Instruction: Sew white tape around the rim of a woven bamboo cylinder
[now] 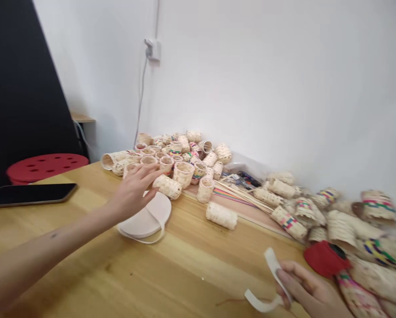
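Note:
My left hand stretches over a flat roll of white ribbon, with its fingers apart. Its fingertips come up to the near end of a small woven bamboo basket lying on its side; whether they touch it I cannot tell. From the roll, a loose loop of ribbon hangs onto the table. At the lower right, my right hand pinches a curled white ribbon strip between thumb and fingers. Another pale woven basket lies on its side between the hands.
Many small woven baskets crowd the table's back edge, and more lie piled on the right beside a red-and-black item. Thin bamboo sticks lie between. A tablet or phone and red stool are left.

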Tool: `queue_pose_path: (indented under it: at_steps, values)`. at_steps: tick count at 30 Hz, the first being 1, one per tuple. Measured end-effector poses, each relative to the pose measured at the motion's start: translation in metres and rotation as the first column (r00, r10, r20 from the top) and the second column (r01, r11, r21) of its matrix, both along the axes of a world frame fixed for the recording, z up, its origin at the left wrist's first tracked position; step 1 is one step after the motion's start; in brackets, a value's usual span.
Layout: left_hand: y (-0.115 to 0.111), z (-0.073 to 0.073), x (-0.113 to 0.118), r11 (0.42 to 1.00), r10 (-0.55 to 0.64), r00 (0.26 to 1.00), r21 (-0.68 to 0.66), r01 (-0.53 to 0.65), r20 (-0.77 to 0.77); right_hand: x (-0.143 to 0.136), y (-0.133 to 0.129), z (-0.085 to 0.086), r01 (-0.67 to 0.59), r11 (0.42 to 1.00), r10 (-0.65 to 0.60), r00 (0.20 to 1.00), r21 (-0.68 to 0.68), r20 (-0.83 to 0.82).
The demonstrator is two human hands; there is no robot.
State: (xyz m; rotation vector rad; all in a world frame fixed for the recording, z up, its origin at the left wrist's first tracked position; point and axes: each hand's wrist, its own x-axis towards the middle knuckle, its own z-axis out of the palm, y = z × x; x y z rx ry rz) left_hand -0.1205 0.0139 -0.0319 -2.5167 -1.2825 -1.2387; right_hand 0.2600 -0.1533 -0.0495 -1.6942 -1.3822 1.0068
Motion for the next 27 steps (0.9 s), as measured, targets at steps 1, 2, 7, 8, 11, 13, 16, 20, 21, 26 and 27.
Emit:
queue_pose_path:
  at_steps: [1,2,7,8,11,13,16,20,21,26,27]
  values:
    - [-0.016,0.000,0.015,0.997,-0.061,0.995,-0.044,0.065,0.079,-0.010,0.002,0.004,0.030,0.999,-0.029,0.998,0.015,-0.051]
    - [-0.032,0.000,0.032,0.973,-0.154,0.977,-0.152,0.176,0.149,-0.021,0.005,0.007,0.069,0.997,-0.064,0.992,0.044,-0.108]
    - [-0.087,-0.015,0.124,0.374,-0.314,0.746,-0.646,0.665,0.587,-0.062,0.023,0.022,-0.070,0.987,0.103,0.966,0.143,-0.235]
    - [-0.090,-0.018,0.138,0.264,-0.299,0.653,-0.597,0.757,0.696,-0.066,0.024,0.024,-0.094,0.985,0.126,0.965,0.147,-0.231]
    - [-0.089,-0.018,0.165,0.170,-0.120,0.477,-0.455,0.874,0.871,-0.068,0.024,0.026,-0.127,0.980,0.154,0.972,0.155,-0.178]
    - [-0.080,-0.013,0.168,0.234,0.005,0.448,-0.437,0.869,0.894,-0.061,0.021,0.025,-0.128,0.978,0.148,0.982,0.164,-0.120]
    - [-0.063,-0.006,0.159,0.267,0.170,0.356,-0.391,0.881,0.919,-0.041,0.014,0.020,-0.088,0.982,0.097,0.994,0.169,-0.046]
    - [-0.046,-0.008,0.140,0.239,0.300,0.327,-0.403,0.883,0.896,-0.014,0.005,0.011,-0.037,0.991,0.047,0.996,0.131,-0.075]
    - [-0.044,-0.010,0.137,0.220,0.318,0.334,-0.411,0.885,0.887,-0.010,0.003,0.009,-0.029,0.991,0.040,0.995,0.131,-0.087]
    - [-0.049,-0.017,0.135,0.166,0.394,0.349,-0.439,0.883,0.850,0.000,0.002,0.000,0.086,0.981,-0.061,0.988,0.173,-0.144]
    - [-0.050,-0.018,0.136,0.162,0.400,0.349,-0.440,0.883,0.847,0.001,0.003,-0.001,0.110,0.978,-0.084,0.986,0.178,-0.148]
